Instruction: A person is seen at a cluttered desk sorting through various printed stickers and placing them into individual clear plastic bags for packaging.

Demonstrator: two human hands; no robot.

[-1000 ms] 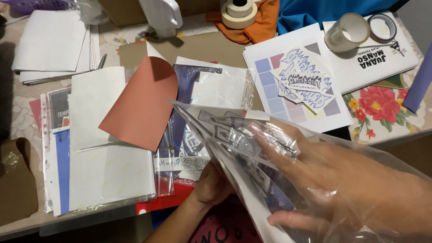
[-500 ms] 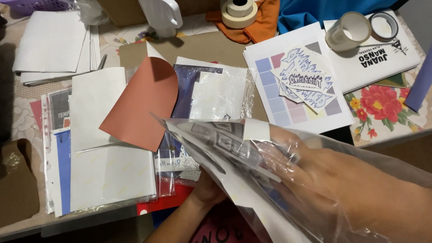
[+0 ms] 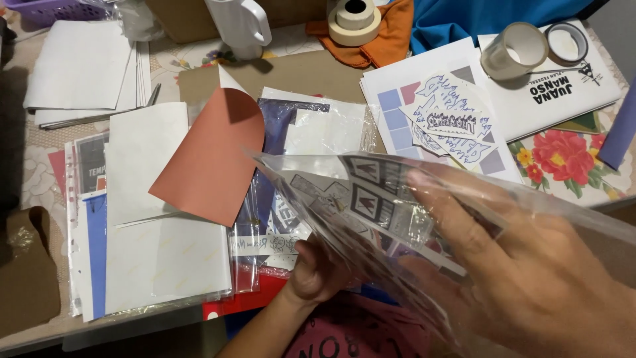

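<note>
The right hand, fingers spread, presses flat against a clear plastic sleeve of printed stickers held tilted above the tabletop. The left hand grips the sleeve's lower edge from beneath. A terracotta paper sheet lies just beside it, over white sheets

We see right hand spread inside clear plastic bag of printed stickers, left hand gripping its near edge; terracotta card lying left
</note>
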